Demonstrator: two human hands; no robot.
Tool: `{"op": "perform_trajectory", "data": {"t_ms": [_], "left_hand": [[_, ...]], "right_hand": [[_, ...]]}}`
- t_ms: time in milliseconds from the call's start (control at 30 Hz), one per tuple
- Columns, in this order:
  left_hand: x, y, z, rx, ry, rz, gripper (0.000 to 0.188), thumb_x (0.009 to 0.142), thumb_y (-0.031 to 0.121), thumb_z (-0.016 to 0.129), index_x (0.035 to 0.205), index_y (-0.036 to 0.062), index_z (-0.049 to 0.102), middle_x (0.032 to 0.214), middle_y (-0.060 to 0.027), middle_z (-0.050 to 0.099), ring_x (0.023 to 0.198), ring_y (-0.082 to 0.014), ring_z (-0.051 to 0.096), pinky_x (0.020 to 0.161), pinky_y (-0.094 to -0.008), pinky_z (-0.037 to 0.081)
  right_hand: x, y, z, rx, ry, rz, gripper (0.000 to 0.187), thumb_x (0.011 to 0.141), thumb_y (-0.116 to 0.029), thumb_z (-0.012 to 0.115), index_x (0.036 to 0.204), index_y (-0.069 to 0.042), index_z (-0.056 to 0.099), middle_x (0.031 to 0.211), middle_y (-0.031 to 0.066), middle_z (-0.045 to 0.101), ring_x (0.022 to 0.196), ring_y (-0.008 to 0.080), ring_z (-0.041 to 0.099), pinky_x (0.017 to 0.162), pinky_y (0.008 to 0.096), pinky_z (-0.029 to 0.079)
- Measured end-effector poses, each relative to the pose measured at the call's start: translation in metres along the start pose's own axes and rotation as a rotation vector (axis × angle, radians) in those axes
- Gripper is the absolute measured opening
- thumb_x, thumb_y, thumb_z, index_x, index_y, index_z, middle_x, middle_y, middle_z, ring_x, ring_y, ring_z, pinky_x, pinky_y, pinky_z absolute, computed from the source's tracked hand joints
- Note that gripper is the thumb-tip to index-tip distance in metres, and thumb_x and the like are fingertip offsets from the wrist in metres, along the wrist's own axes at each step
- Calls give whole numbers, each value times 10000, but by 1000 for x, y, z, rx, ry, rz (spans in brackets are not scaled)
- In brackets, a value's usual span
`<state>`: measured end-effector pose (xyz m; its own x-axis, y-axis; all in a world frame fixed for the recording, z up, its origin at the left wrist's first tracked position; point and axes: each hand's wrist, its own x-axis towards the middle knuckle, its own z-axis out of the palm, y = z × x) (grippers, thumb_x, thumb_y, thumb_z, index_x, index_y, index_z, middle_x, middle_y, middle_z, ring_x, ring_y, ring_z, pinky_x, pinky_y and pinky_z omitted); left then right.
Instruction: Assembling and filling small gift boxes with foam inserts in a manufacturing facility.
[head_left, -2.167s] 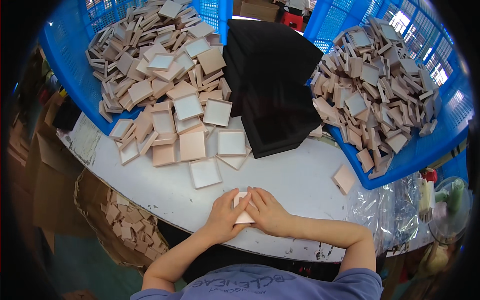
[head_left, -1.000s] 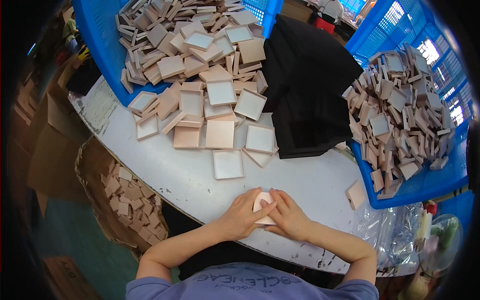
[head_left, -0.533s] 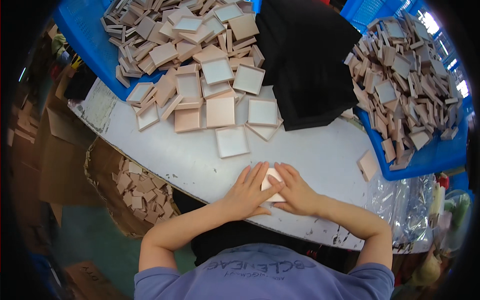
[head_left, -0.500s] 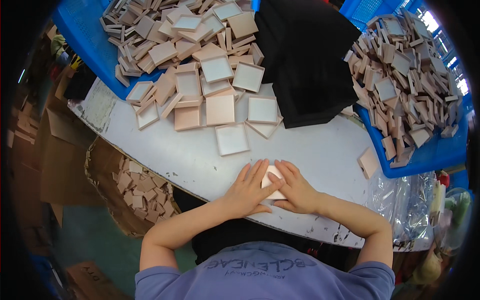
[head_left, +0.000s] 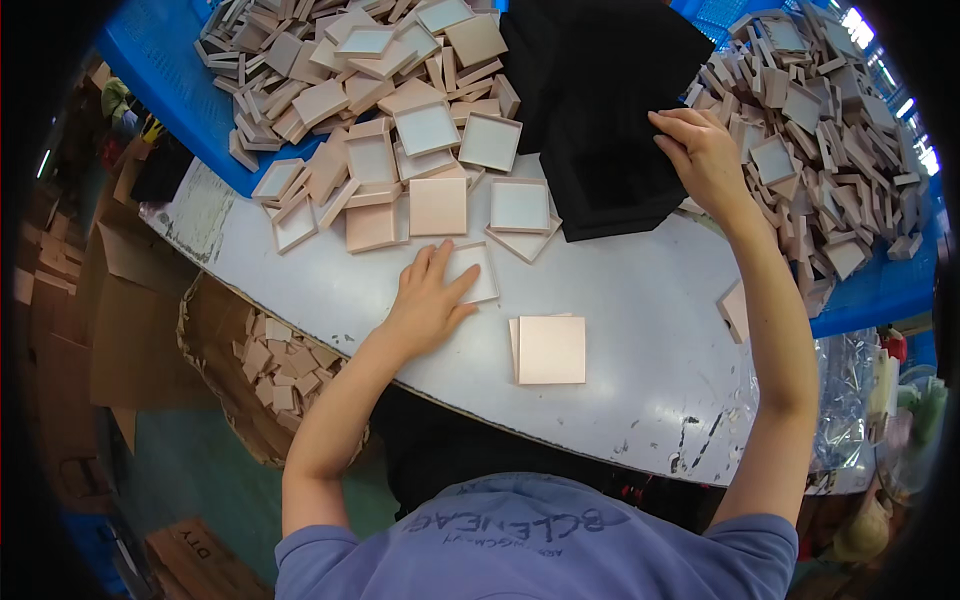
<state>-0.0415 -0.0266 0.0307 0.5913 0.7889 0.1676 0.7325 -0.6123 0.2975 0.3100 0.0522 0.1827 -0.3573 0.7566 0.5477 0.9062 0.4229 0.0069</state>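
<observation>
My left hand rests with spread fingers on a shallow square box half, pale pink with a white inside, lying open side up. My right hand is at the right edge of a tall black stack of what look like soft sheets or pads. Its thumb and forefinger pinch at the edge of a black piece, which is hard to make out against the stack. In front of me on the table lies a closed-side-up pink square box piece, with another pale edge showing beneath its left side.
More box halves spill from a blue crate at far left. Another blue crate full of them stands at right. A carton of pieces is below the table's left edge. Clear plastic bags lie at the right end.
Both hands have left the pink box piece, which now lies on the table. My left hand has moved up and left to the box half, my right hand up and right to the black stack.
</observation>
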Motion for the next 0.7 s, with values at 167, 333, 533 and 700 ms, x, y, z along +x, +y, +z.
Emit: {"op": "perform_trajectory", "data": {"t_ms": [167,333,533,700], "left_hand": [[-5,38,-22,-401,221,88,622,714,295,730,1250,65,515,1346,-241,354,1204,-412,338,982,-464,324],[-3,97,-5,-540,135,251,664,655,325,767,1223,76,529,1306,-233,385,1174,-398,360,957,-461,333],[-10,101,26,-458,284,213,861,613,323,793,1296,21,366,1299,-207,377,1182,-374,367,955,-472,298],[-8,102,36,-696,352,143,1118,520,243,865,1377,5,188,1316,-201,392,1172,-361,419,978,-423,325]], "right_hand": [[11,7,-12,76,-109,81,250,801,-115,635,1037,-35,660,946,88,665,871,226,621,783,313,474],[2,4,-18,427,366,427,196,809,-122,625,974,-27,674,817,105,659,670,220,616,665,285,474],[-115,-97,1,226,170,-342,190,665,-31,648,852,-63,658,741,19,562,658,178,513,590,312,391],[-157,-138,8,443,-207,-331,232,622,-116,652,847,-60,650,769,10,560,647,178,510,587,312,390]]}}
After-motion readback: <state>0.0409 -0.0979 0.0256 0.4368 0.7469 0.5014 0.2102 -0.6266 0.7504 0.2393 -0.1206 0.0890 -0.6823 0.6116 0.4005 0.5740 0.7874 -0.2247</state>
